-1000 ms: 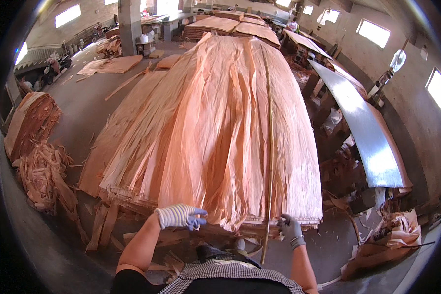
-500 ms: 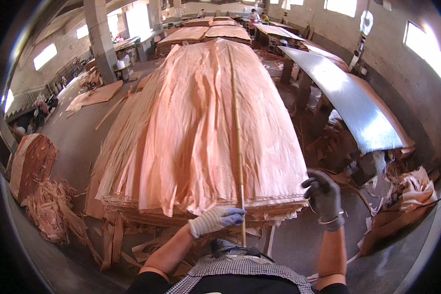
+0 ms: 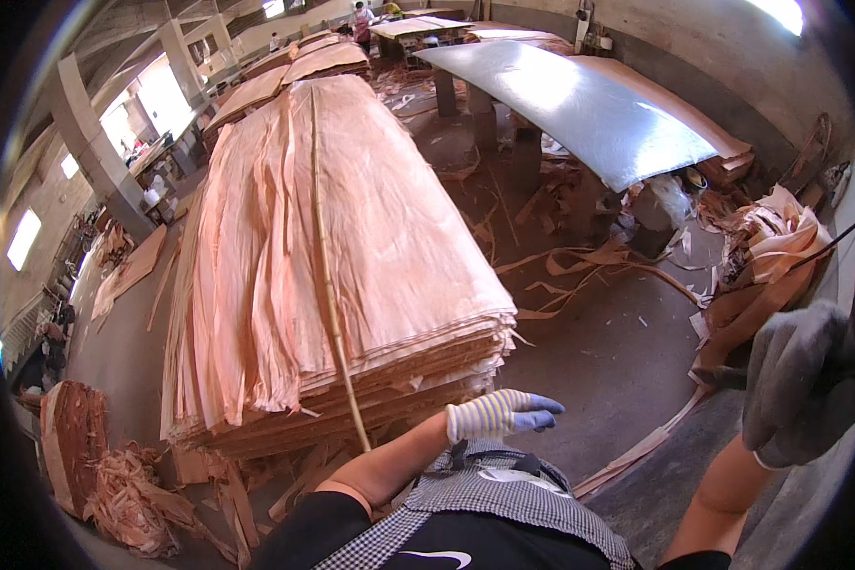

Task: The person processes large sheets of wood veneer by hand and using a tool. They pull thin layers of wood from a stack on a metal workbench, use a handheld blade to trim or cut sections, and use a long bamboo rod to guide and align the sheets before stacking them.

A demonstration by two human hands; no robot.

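Note:
My left hand (image 3: 503,415), in a striped glove with blue-purple fingertips, is held in front of my apron. Its fingers are stretched out and hold nothing. Far to the right, my right hand (image 3: 798,385) wears a grey glove. Its fingers are curled round a dark bar (image 3: 724,378) that pokes out on the left side of the glove; part of it is hidden by the hand. A long thin bamboo pole (image 3: 331,302) lies lengthwise on a tall stack of reddish wood veneer sheets (image 3: 404,275), its near end jutting past the stack's front edge.
A shiny metal-topped table (image 3: 579,104) stands to the right of the stack. Crumpled veneer scraps (image 3: 779,242) are heaped at the right, and another shredded bundle (image 3: 128,503) lies at lower left. Veneer strips (image 3: 589,261) litter the floor. Distant people (image 3: 362,24) stand near further stacks.
My view has swung right. My left hand has let go of the bamboo pole and moved right of it. My right hand has gone from beside the stack's corner to the dark bar.

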